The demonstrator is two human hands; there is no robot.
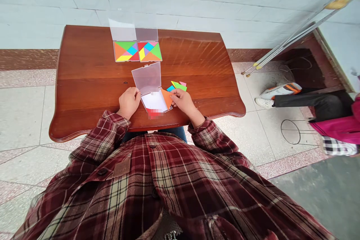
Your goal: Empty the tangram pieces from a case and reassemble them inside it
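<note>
An opened clear plastic tangram case lies near the table's front edge, its lid tilted up and away from me. Inside, its white base is mostly bare, with a red piece at the near side, partly blurred. My right hand pinches an orange triangle tangram piece over the case's right side. My left hand is closed, its fingertips at the lid's lower left corner; whether they grip anything is hidden. Just beyond my right hand lies a small pile of loose tangram pieces in green, blue, yellow and pink.
Two open cases with filled tangrams, a left one and a right one, stand side by side farther back on the brown wooden table. A tiled wall rises behind. At right are crutches, a bag and a seated person's leg.
</note>
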